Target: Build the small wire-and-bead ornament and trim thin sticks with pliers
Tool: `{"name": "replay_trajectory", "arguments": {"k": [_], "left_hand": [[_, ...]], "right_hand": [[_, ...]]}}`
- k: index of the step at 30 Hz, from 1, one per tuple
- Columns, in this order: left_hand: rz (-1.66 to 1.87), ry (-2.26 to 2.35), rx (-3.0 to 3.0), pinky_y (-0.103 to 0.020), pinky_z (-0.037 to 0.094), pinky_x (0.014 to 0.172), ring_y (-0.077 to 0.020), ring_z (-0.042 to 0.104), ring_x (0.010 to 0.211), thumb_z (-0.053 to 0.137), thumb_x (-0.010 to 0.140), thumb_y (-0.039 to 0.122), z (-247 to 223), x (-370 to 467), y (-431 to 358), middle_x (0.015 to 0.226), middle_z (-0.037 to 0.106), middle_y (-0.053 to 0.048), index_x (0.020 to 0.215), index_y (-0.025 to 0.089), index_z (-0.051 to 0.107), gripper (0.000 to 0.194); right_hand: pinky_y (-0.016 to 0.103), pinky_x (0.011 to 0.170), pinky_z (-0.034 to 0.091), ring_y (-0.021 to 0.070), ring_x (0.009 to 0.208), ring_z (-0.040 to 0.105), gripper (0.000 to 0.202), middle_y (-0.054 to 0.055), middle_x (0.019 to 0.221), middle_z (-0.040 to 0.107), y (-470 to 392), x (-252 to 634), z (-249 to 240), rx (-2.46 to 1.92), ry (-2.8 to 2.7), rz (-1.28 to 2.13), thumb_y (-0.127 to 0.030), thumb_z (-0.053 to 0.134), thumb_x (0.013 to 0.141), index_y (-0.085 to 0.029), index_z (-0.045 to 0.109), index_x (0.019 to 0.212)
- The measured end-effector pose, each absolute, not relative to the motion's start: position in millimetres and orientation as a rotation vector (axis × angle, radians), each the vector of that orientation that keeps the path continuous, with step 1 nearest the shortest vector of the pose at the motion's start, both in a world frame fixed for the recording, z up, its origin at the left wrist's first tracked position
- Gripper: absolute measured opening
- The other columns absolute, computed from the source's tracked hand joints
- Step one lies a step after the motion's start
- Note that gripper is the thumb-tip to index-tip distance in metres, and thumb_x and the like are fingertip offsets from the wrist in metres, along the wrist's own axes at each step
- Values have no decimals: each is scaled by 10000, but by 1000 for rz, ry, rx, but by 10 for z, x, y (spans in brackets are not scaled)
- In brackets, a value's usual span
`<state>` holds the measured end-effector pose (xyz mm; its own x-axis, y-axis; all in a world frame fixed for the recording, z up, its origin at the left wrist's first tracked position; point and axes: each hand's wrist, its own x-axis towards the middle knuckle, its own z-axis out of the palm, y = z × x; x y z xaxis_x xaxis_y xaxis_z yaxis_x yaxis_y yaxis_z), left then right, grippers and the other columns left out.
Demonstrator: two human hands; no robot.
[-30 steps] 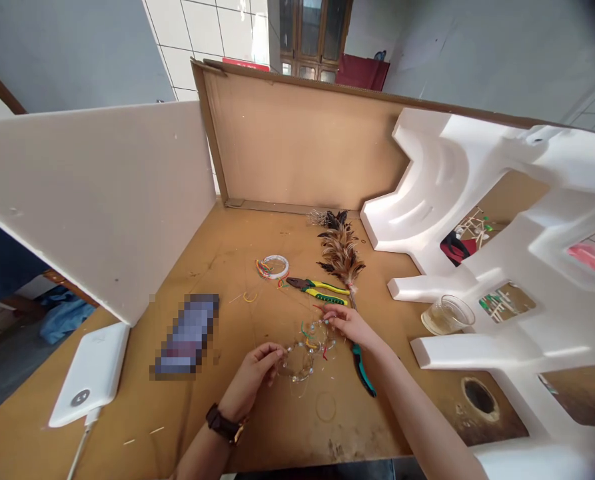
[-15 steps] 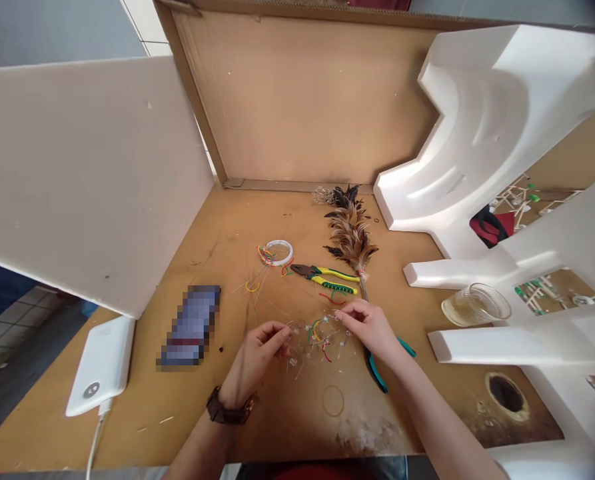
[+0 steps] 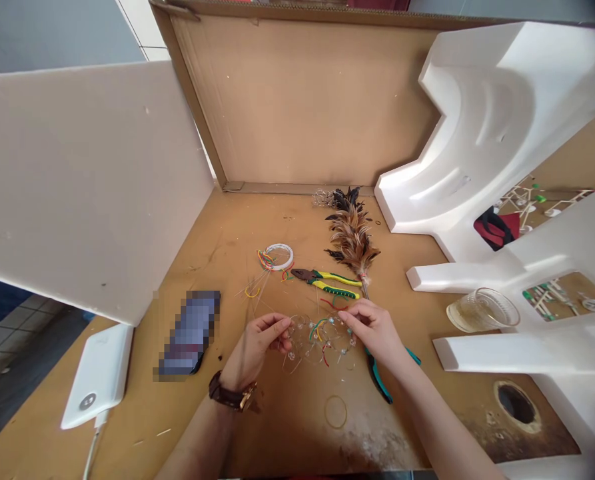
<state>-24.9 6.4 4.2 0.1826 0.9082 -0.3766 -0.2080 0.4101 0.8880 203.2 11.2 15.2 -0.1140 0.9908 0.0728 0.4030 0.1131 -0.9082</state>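
Note:
Between my hands is a tangle of thin clear wire with glassy beads [image 3: 314, 335] and short red, yellow and green pieces. My left hand [image 3: 264, 340], with a watch [image 3: 231, 392] on its wrist, pinches the left end of this beaded wire. The fingers of my right hand [image 3: 370, 327] are closed on its upper right edge. Just beyond lie pliers [image 3: 330, 280] with yellow and green handles. Teal-handled pliers [image 3: 380, 380] are partly hidden under my right forearm. A white ring [image 3: 291, 256] with coloured strands rests farther back.
A feather duster [image 3: 353, 230] lies behind the pliers. On the left are a blurred phone [image 3: 190, 332] and a white power bank [image 3: 100, 373] with a cable. A glass [image 3: 482, 309] sits at right by white foam pieces [image 3: 487, 352]. A rubber band [image 3: 336, 411] lies in front.
Both hands keep their hold on the beaded wire, which looks slightly more spread out. The whole view has shifted a little, so things sit slightly lower.

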Motion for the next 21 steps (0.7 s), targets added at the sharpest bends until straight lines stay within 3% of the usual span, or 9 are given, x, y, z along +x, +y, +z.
{"name": "replay_trajectory", "arguments": {"k": [7,10,12,16,21], "left_hand": [[922,1162,821,-208,462,519,-110,591,524,640,679,331,87,-74,30,577,568,23,741,124,583,224],[925,1184,997,-240,483,595,-120,597,582,603,716,326,121,57,-16,638,604,1,785,132,594,206],[952,1183,1167,-255,479,665,-129,598,662,569,747,307,140,133,-47,719,627,-20,813,142,605,181],[1008,1265,1547,-282,439,760,-148,562,798,497,802,262,146,205,-87,836,626,-41,833,171,615,152],[940,1438,1954,-355,391,787,-171,512,784,493,802,237,136,208,-89,776,591,-29,826,207,622,134]], "right_hand": [[214,428,427,79,431,519,256,7,698,511,9,1867,88,-1350,-1495,1139,-380,512,797,-156,594,705],[233,543,472,122,582,571,204,35,726,569,-99,1734,108,-1383,-1610,947,-305,477,826,-170,629,814],[261,665,490,152,742,591,213,62,847,609,-177,1640,131,-1374,-1695,812,-242,453,835,-185,614,961],[339,814,476,191,944,563,390,101,1052,594,-313,1512,131,-1389,-1856,634,-142,379,836,-184,459,1215],[413,890,451,234,1089,500,506,145,1188,530,-432,1469,-57,-1435,-1955,494,-81,354,800,-124,346,1305]]}}
